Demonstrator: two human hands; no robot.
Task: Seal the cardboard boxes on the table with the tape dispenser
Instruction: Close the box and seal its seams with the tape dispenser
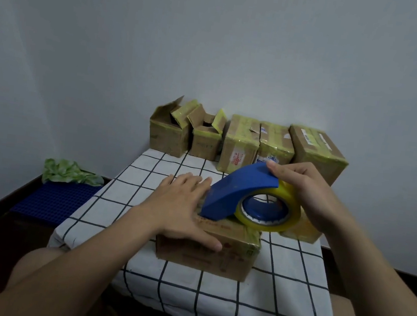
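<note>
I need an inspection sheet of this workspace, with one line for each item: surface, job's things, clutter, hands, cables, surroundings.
Surface: table under a white cloth with a black grid.
Job's things: near box in front; blue tape dispenser, its front end down at that box's top; by the wall two open boxes and three taped boxes; one more box behind the right hand.
Clutter: nothing seen.
Hands: left hand rests flat on the near box; right hand grips the tape dispenser.
Cables: nothing seen.
Surroundings: pale wall; green cloth at the far end of a blue mat, low at the left.
</note>
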